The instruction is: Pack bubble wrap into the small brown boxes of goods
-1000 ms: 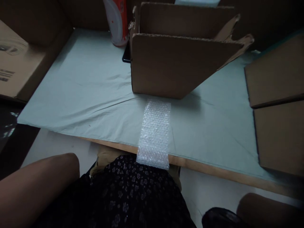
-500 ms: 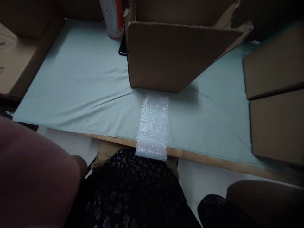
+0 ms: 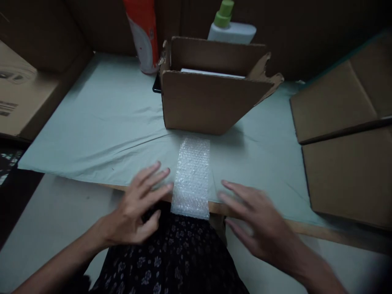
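Observation:
A strip of clear bubble wrap (image 3: pixel 192 175) lies on the pale cloth, its near end hanging past the table edge toward my lap. My left hand (image 3: pixel 139 206) is just left of the strip, fingers spread, holding nothing. On the other side, my right hand (image 3: pixel 252 216) hovers with fingers apart and slightly blurred, also holding nothing. Neither hand appears to touch the wrap. Just beyond the strip's far end stands an upright open cardboard box (image 3: pixel 199 102) with torn flaps; a white edge (image 3: pixel 214 73) shows inside it.
A white bottle with a green cap (image 3: pixel 231 30) stands behind the box. To its left are an orange and white container (image 3: pixel 142 41) and the corner of a dark flat object (image 3: pixel 157 84). Cardboard boxes (image 3: pixel 346 175) line the right side; another carton (image 3: pixel 24 98) is at left.
Both hands have come into view from below, one on each side of the bubble wrap. The view has tilted up, showing the green-capped bottle. The wrap and box appear unmoved on the table.

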Demonstrator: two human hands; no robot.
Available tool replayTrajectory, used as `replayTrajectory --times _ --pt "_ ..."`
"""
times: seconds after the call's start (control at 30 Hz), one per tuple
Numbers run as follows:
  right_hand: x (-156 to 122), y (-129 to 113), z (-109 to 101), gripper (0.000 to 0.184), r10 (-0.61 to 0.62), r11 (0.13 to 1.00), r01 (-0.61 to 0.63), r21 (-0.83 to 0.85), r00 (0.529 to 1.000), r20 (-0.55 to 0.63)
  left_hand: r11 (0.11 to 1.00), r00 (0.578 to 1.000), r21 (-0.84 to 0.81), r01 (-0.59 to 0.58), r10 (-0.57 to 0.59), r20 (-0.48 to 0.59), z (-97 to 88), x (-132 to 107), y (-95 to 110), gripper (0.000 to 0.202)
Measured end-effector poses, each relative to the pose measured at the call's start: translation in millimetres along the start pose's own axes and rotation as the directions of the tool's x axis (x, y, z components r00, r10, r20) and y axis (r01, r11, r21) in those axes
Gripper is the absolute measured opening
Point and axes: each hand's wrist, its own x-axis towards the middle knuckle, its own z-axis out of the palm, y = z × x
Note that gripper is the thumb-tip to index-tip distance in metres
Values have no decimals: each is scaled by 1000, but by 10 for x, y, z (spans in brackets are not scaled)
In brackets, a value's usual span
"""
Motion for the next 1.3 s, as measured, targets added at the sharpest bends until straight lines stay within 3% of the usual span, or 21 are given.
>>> replayTrajectory --times 0.07,0.17,0.3,0.43,0.5,0.57,0.67,0.77,0.87,0.97,1.1,1.2,1.3 --pt "-3 -51 185 50 -43 999 44 -29 999 27 995 992 28 -93 90 93 199 -13 -28 82" --pt "33 -149 476 44 -72 997 72 1 996 -60 983 971 94 -155 134 198 482 -10 -55 83" --pt "212 -201 646 22 68 977 -7 214 958 -277 991 992 40 -126 126 7 655 114 -21 58" --pt "301 -196 661 16 336 888 -213 408 906 -259 997 987 -39 65 -70 -144 706 245 29 38" --pt "280 -206 650 24 382 895 -253 367 859 -339 983 970 -45 177 -182 -162 741 305 30 36" --pt "254 -225 632 33 310 946 -221 238 834 -456 972 957 -13 234 -233 -175 780 373 12 39" --pt "278 -233 625 32 136 991 -124 57 904 -404 970 952 70 232 -211 -224 804 467 -23 44" --pt "384 -190 663 24 95 995 -91 28 955 -280 986 957 78 148 -122 -264 753 477 -34 47" --pt "493 -129 690 22 173 972 -124 199 953 -248 1000 978 24 18 -12 -206 680 403 -34 46" --pt "547 -99 661 24 257 933 -182 310 941 -220 999 981 -42 34 -42 -190 672 374 -72 42" --pt "570 -101 596 32 205 978 -178 113 925 -321 988 959 19 154 -145 -242 746 536 -184 39" --pt "629 -77 589 30 111 994 -111 13 965 -237 976 942 90 198 -164 -294 763 656 -239 36" --pt "735 -9 609 27 138 988 -120 99 970 -202 989 950 24 143 -131 -283 719 640 -230 42"
